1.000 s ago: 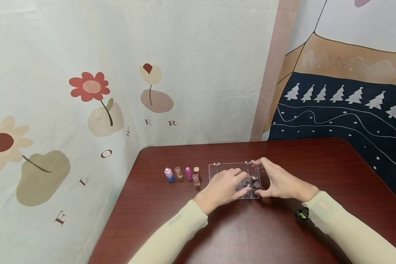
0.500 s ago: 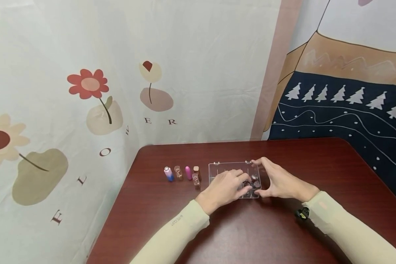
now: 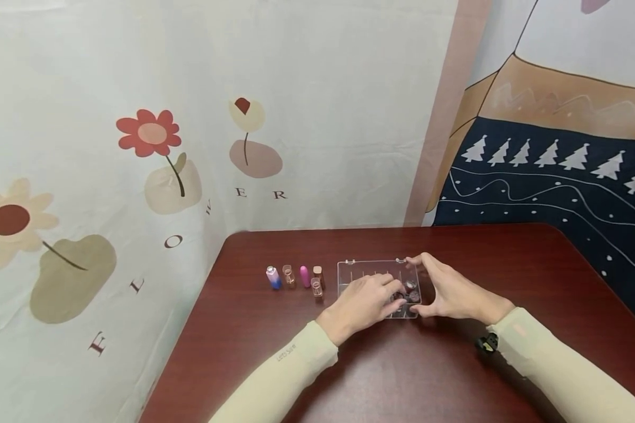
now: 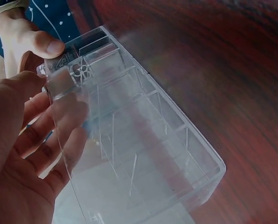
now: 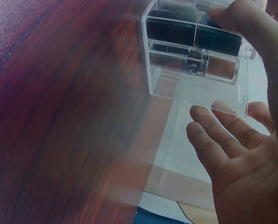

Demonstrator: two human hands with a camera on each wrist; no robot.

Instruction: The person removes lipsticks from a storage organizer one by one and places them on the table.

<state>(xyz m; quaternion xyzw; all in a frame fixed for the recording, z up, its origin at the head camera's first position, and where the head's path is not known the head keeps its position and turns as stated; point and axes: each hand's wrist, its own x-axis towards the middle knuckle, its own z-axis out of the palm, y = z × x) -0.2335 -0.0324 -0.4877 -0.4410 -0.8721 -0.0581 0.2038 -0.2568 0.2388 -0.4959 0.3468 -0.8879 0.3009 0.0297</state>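
Note:
A clear plastic compartment box (image 3: 370, 267) sits on the table, with several dark, round-topped tubes (image 3: 411, 286) in its right-hand cells. My right hand (image 3: 452, 288) grips the box's right end, thumb at the near corner and a finger at the far one. Reaching over the box, my left hand (image 3: 362, 298) pinches the top of a small tube at the right cells between thumb and forefinger; the other fingers hide part of the box. In the right wrist view, dark tubes (image 5: 195, 35) lie along the cells beside a clear-ended tube (image 5: 218, 67). Bare cells (image 4: 148, 135) fill the left wrist view.
Left of the box stand a pink-and-blue tube (image 3: 273, 277), two clear-topped tubes (image 3: 288, 276) (image 3: 317, 287), a magenta tube (image 3: 304, 276) and a brown tube (image 3: 318, 274). They rest on a dark red-brown table (image 3: 275, 335). Printed curtains (image 3: 338, 117) hang behind.
The head view has shifted slightly. Both hands stay at the box, with the left thumb and forefinger moving only a little over the right cells.

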